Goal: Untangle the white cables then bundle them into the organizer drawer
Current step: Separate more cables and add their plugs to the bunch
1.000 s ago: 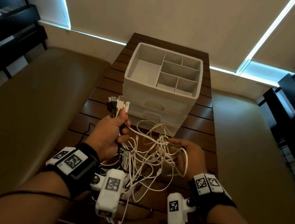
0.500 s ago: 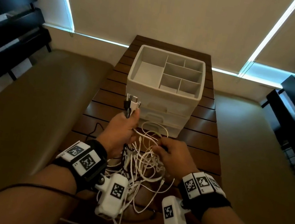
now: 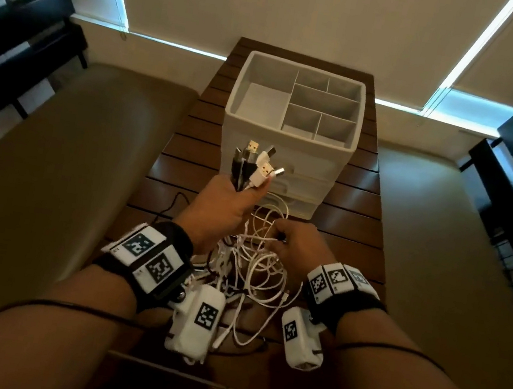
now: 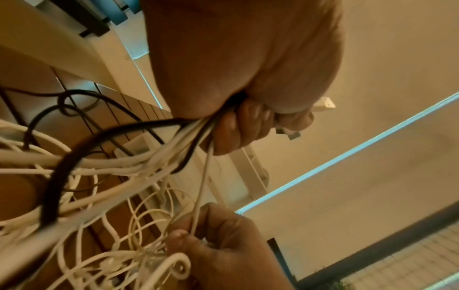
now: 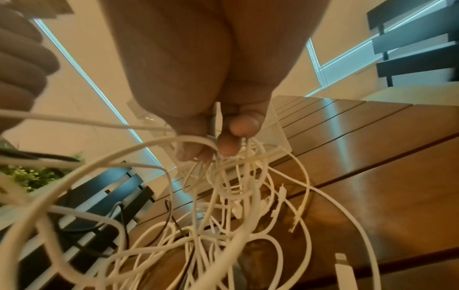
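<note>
Below the left grip: the tangle of thin white cables [image 3: 259,262] hangs toward the brown slatted counter [image 3: 355,224].
Left hand [image 3: 222,209] clamps the plug ends upright; right hand [image 3: 297,245], lower and nearer the knot, pinches one strand.

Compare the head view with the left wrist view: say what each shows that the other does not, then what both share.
Head view only: the organizer's divided top tray and the USB plugs fanned above the left hand.
Left wrist view only: the underside of that grip, fingers curled round white and black cable strands.
Both: the right hand pinching a white cable from the tangle.
</note>
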The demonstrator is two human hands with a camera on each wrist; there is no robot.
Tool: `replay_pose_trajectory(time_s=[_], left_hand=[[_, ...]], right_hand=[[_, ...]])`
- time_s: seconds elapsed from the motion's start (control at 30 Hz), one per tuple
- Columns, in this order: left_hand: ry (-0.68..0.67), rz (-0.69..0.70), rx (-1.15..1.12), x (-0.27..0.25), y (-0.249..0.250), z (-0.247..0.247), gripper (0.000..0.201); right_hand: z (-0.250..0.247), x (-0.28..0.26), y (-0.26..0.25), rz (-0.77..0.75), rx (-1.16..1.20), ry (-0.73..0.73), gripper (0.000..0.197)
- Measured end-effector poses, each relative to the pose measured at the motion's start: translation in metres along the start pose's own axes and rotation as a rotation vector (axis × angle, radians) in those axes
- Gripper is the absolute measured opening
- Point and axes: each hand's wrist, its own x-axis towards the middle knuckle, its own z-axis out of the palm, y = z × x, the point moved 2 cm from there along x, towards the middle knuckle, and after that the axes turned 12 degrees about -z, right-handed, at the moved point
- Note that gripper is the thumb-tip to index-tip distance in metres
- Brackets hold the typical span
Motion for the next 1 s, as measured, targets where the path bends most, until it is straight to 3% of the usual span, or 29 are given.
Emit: replay_pose_trajectory(time_s=[0.17,0.3,0.43,0.5,0.57,0.7,0.77,1.0], left_hand=[[0.005,0.031,-0.176,-0.005,0.011,-0.005,0.028],[-0.018,-0.001,-0.323,-0.006,0.012,-0.008,0.035],[-0.125,0.017,-0.443,-0.016,0.023,-0.009,0.025],[-0.144,0.059,-0.387,-0.022,0.032,-0.009,0.025],[-0.072,0.081,-0.311,-0.023,0.036,-0.013,0.030],[0.327,0.127,0.096,-0.020,0.034,-0.042,0.032],[0.428,0.103,0.290,-0.018,0.028,-0.047,0.035],[0.176,-0.036,0.495,-0.002,-0.004,0.004,0.024]], right_hand=[[0.000,0.005,-0.001,-0.002,-0.077,-0.065,0.005],[-0.003,-0.001,-0.002,-0.054,-0.198,0.099,0.008],[0.002,-0.012,0.007,0.095,-0.292,0.037,0.018],[0.008,-0.010,0.011,0.127,-0.279,-0.012,0.023],[0.009,-0.007,0.015,0.136,-0.183,-0.037,0.024],[-0.010,-0.010,0.022,0.127,-0.006,0.066,0.016],[-0.018,-0.012,0.019,0.109,0.090,0.125,0.008],[-0.027,-0.001,-0.019,-0.028,0.015,0.239,0.015]])
